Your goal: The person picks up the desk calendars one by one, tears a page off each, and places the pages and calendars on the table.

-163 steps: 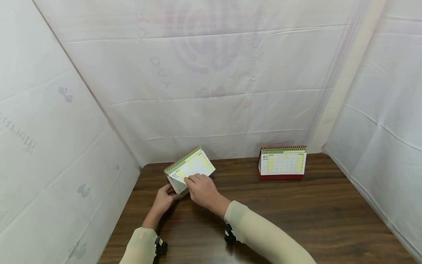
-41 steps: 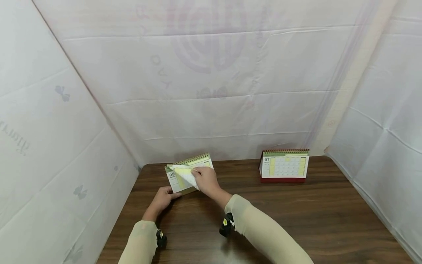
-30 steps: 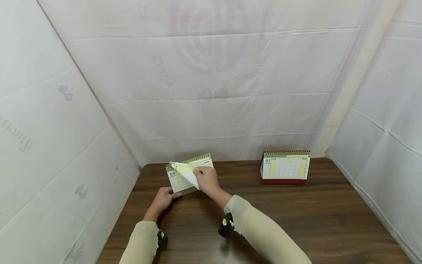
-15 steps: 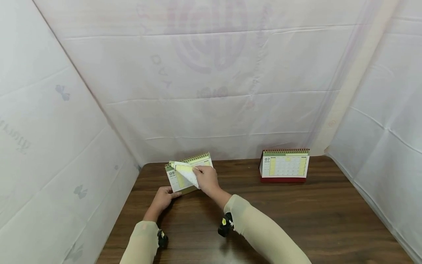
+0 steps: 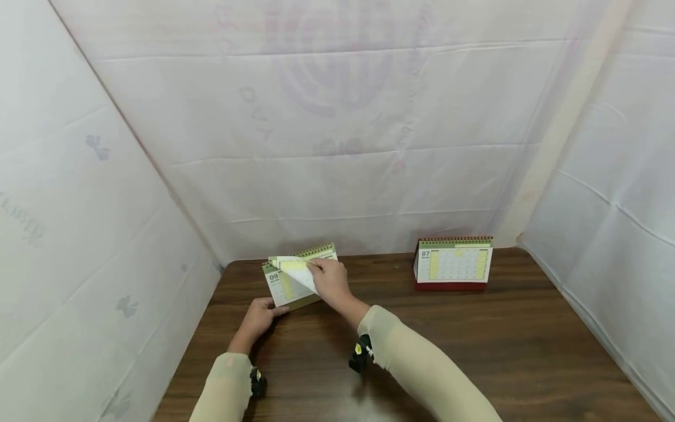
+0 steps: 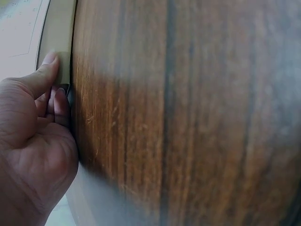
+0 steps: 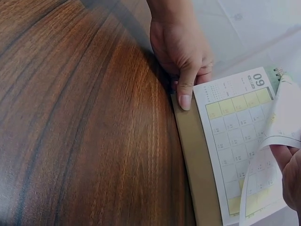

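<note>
A spiral-bound desk calendar [image 5: 285, 286] with an olive base stands tilted at the table's back left, its page marked 09 partly uncovered. My left hand [image 5: 258, 316] grips the calendar's lower left corner; in the left wrist view the thumb [image 6: 47, 70] lies on the front of the base and the other fingers are behind it. My right hand [image 5: 330, 282] pinches a lifted page [image 5: 302, 274], which curls back from the lower left toward the right. In the right wrist view the page [image 7: 287, 117] bends over the 09 sheet, and only part of that hand [image 7: 292, 176] shows.
A second desk calendar [image 5: 453, 264] with a red base, showing 07, stands at the back right of the brown wooden table [image 5: 474, 346]. White cloth sheets [image 5: 337, 193] hang close behind the table and along both sides.
The left calendar showed 07 several seconds ago and now shows 09 under the lifted page. Over the last second my right hand has raised that page slightly; my left hand has kept its grip.
</note>
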